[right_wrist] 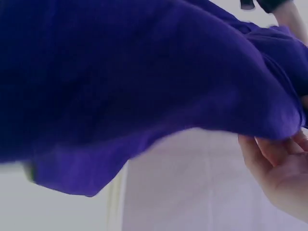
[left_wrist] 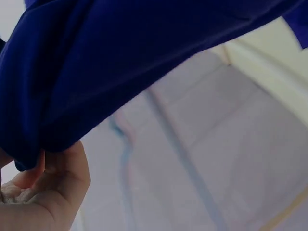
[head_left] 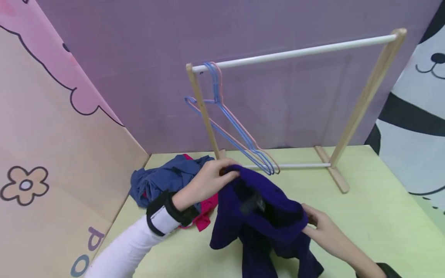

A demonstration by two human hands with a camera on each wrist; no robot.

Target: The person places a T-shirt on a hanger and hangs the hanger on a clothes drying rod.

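Observation:
A dark purple garment (head_left: 227,216) hangs between my two hands over the table, its opening turned up and a dark label showing inside. With thumb and fingers, my left hand (head_left: 208,178) pinches the garment's upper left edge. My right hand (head_left: 325,233) grips the right end of the opening, lower than the left. In the left wrist view, the cloth (left_wrist: 120,62) drapes above the curled fingers (left_wrist: 72,168). The right wrist view shows the cloth (right_wrist: 144,82) spread wide, with fingers (right_wrist: 272,151) at its lower edge. The garment's lower parts hang down toward the tabletop.
Beyond the garment stands a clothes rack with wooden legs (head_left: 368,92) and a white rail (head_left: 299,53). Several blue and pink hangers (head_left: 240,127) hang at its left end. A heap of blue clothes (head_left: 163,177) with a red piece (head_left: 207,210) lies left on the yellow table (head_left: 379,216).

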